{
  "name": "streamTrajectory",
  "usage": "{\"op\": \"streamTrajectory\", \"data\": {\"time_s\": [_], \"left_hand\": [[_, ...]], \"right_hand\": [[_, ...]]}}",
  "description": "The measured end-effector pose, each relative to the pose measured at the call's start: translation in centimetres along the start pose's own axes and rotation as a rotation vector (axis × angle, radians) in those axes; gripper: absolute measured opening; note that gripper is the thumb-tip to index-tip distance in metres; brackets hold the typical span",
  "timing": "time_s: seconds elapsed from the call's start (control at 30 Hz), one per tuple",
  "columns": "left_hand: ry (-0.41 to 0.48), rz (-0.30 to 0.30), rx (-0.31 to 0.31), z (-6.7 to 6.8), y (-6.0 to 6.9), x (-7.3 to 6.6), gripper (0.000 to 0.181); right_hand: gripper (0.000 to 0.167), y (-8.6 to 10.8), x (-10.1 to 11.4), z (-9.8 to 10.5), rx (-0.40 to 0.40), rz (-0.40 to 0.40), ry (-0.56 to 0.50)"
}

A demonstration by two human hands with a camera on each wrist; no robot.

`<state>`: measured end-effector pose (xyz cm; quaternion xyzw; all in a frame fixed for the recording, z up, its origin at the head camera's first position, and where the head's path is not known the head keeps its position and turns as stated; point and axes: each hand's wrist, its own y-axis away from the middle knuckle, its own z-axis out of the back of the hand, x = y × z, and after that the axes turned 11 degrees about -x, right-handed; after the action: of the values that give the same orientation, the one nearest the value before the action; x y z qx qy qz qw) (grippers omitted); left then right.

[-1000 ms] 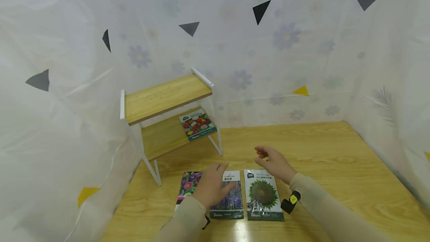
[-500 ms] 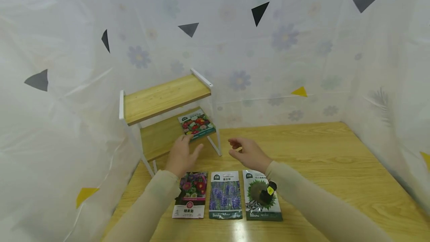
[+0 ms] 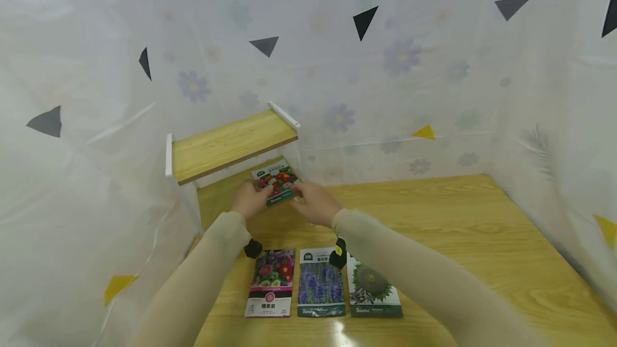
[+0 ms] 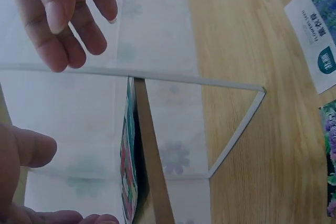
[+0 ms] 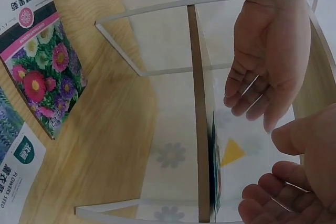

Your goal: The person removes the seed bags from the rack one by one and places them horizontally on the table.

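A seed packet with red and white flowers lies on the lower board of a two-tier rack, near its right end. My left hand is at the packet's left front corner, thumb stretched over it in the head view. At the right edge is my right hand, fingers bent loosely. Both wrist views show a gap between the hands and the packet, with nothing held. Three more seed packets lie in a row on the table: a pink-flowered one, a purple-flowered one and one with a round green-rimmed head.
The rack's upper board overhangs the lower one, and its white metal frame stands on the wooden table. Pale plastic curtains with flower prints and triangles surround the table on the back and sides.
Both hands have moved from above the row of packets on the table up to the packet on the rack, the left from the table's front and the right leftward. The packets have stayed put.
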<state>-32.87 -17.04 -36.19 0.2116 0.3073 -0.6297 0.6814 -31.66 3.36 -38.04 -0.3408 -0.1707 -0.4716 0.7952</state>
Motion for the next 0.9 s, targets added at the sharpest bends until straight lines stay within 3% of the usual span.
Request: {"op": "streamTrajectory", "data": {"time_s": [0.3,0.5,0.6,0.73,0.9], "left_hand": [[-0.049,0.061,-0.008,0.2,-2.3,-0.5,0.081],[-0.122,0.081,-0.034,0.0,-3.7,0.1,0.056],[-0.118,0.098,-0.04,0.0,-4.3,0.5,0.05],[-0.109,0.127,-0.035,0.3,-4.5,1.1,0.046],[-0.115,0.176,-0.04,0.8,-4.0,1.4,0.042]], "right_hand": [[0.046,-3.3,1.4,-1.9,0.009,-0.021,0.128],[0.05,-4.1,2.2,-2.8,0.021,-0.004,0.256],[0.05,-4.5,2.4,-3.4,0.005,-0.005,0.279],[0.048,-5.1,2.5,-4.4,-0.006,-0.005,0.33],[0.05,-5.7,2.6,-5.4,0.063,-0.043,0.427]]}}
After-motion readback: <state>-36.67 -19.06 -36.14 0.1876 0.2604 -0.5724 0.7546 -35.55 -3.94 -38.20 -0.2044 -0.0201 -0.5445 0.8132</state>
